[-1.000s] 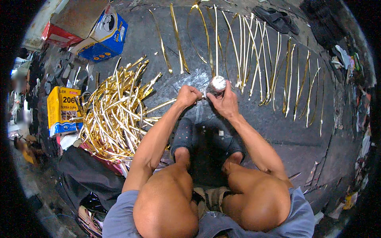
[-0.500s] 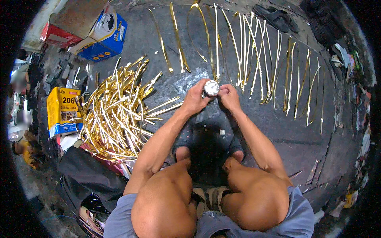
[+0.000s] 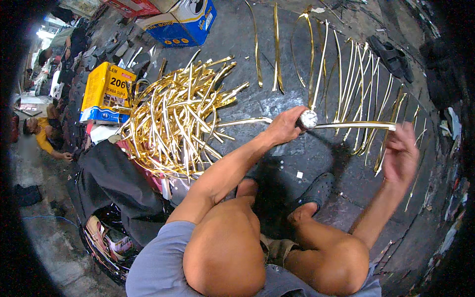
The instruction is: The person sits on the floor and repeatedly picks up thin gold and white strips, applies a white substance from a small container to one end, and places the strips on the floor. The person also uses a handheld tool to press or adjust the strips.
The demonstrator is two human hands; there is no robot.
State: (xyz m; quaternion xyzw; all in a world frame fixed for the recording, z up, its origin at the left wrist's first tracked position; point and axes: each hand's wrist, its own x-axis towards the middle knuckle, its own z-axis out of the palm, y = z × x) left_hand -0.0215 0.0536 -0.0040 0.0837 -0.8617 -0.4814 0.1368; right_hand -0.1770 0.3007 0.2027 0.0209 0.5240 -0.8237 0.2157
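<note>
My left hand [image 3: 284,127] is closed around a small round container [image 3: 308,119] with a whitish, smeared top. A shiny gold strip [image 3: 354,125] stretches taut from the container to my right hand [image 3: 402,156]. The right fingers, somewhat blurred, pinch the strip's far end. Another pale gold strip [image 3: 242,121] runs from the pile to my left wrist; whether it is the same strip is hidden by the hand. A large tangled pile of gold strips [image 3: 173,119] lies left of my hands. Single strips [image 3: 346,84] are laid out in a row beyond them.
A yellow and blue box [image 3: 106,91] stands left of the pile, and a blue and white carton [image 3: 180,27] behind it. Black cloth [image 3: 118,183] lies near my left knee. Dark sandals [image 3: 391,57] rest at the far right. A person in yellow [image 3: 44,136] is at the far left.
My right hand has moved away from the container to the right, drawing a strip out straight. My left hand still holds the container. The whole view has shifted, and my right foot now shows.
</note>
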